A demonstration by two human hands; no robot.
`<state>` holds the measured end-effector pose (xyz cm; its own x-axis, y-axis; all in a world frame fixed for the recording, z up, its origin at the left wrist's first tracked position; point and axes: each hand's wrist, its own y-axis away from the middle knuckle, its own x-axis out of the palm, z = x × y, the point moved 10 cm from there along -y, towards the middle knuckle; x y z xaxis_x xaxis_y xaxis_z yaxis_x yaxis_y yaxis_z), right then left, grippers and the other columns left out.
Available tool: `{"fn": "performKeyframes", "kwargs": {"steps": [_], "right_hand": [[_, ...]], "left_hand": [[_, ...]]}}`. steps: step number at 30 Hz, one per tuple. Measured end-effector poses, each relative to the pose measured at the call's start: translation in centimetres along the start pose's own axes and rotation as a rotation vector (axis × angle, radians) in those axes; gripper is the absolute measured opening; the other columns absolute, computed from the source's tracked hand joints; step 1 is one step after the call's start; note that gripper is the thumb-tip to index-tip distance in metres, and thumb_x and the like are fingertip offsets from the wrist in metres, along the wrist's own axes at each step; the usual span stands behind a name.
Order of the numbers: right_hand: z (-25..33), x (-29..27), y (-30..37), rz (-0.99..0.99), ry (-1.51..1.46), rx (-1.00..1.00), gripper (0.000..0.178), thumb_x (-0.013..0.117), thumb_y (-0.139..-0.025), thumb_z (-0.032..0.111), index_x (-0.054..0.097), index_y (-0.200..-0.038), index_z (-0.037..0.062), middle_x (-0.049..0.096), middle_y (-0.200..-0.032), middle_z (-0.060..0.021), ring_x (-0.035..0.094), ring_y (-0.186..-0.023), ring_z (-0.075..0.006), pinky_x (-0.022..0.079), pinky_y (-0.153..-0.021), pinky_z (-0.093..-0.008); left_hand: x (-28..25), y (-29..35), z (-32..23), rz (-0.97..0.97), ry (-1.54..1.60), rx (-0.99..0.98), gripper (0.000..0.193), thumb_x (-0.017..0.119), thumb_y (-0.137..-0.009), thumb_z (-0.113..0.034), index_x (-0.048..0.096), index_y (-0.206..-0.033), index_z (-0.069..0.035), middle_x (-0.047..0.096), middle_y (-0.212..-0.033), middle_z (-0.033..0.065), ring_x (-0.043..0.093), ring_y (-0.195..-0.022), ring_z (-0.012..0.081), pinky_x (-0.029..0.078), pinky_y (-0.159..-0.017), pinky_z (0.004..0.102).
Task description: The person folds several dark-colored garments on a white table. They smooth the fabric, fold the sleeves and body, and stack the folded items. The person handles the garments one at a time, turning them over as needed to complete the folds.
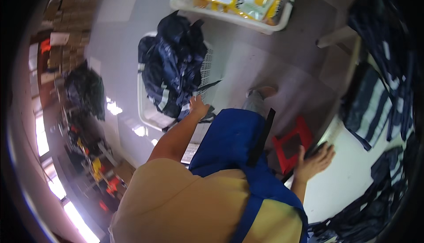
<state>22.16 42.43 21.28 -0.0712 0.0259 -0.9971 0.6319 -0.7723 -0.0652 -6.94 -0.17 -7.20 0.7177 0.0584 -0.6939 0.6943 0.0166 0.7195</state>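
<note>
Wht tbl (324, 194) w/ dk fabric (370, 106).

Grey floor (238, 59), bright windows (42, 134)

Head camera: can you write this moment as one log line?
left hand: at dark fabric pile in white basket | left grip: unclear | right hand: open, at white table

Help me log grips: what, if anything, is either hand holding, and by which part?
The left hand is at the near end of the dark garments; whether it grips them cannot be told. The right hand, spread open, holds nothing visible.
</note>
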Motion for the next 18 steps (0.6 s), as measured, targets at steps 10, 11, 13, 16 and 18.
{"fn": "performKeyframes", "kwargs": {"steps": [10,11,13,16,18], "right_hand": [[2.5,1.8,-0.1,-0.066,0.035,-0.101,0.069,0.056,-0.089,0.048,0.038,-0.138,0.0031,0.036,-0.142,-0.0235,0.034,-0.132,-0.0413,0.029,-0.107,-0.0519],[2.1,2.2,0.0,-0.051,0.034,-0.089,0.071,0.055,-0.089,0.05,0.037,-0.139,0.0029,0.035,-0.142,-0.0235,0.032,-0.133,-0.0412,0.029,-0.107,-0.0517],[1.9,3.1,0.0,-0.026,0.03,-0.032,0.074,0.056,-0.088,0.051,0.035,-0.14,0.003,0.033,-0.144,-0.0233,0.029,-0.135,-0.0406,0.027,-0.108,-0.0516],[1.8,3.3,0.3,0.023,-0.05,0.032,0.078,0.054,-0.089,0.054,0.029,-0.143,0.0043,0.026,-0.148,-0.0218,0.026,-0.137,-0.04,0.026,-0.11,-0.0527],[1.0,4.1,1.0,0.014,-0.066,0.089,0.076,0.055,-0.089,0.053,0.031,-0.142,0.0048,0.028,-0.147,-0.021,0.027,-0.136,-0.0396,0.028,-0.11,-0.0516]], "left_hand": [[-16.7,-13.6,4.2,-0.579,0.342,0.034,0.113,0.082,-0.064,-0.043,0.015,-0.145,-0.002,0.022,-0.145,0.0255,0.025,-0.134,0.0413,0.024,-0.111,0.0447],[-18.6,-16.0,4.2,-0.622,0.36,0.028,0.116,0.082,-0.062,-0.044,0.014,-0.145,-0.001,0.022,-0.145,0.0257,0.024,-0.135,0.0412,0.024,-0.111,0.0442],[-22.7,-20.5,4.5,-0.648,0.362,-0.058,0.125,0.083,-0.06,-0.048,0.007,-0.147,0.0,0.019,-0.148,0.026,0.024,-0.136,0.0419,0.025,-0.111,0.0444],[-24.5,-27.4,8.0,-0.706,0.456,-0.207,0.124,0.083,-0.059,-0.048,0.01,-0.147,-0.002,0.028,-0.146,0.0242,0.031,-0.135,0.0383,0.029,-0.11,0.0419],[-24.1,-31.1,8.8,-0.595,0.539,-0.268,0.1,0.08,-0.066,-0.041,0.028,-0.141,-0.001,0.044,-0.136,0.0235,0.041,-0.128,0.0366,0.035,-0.106,0.0402]]}}
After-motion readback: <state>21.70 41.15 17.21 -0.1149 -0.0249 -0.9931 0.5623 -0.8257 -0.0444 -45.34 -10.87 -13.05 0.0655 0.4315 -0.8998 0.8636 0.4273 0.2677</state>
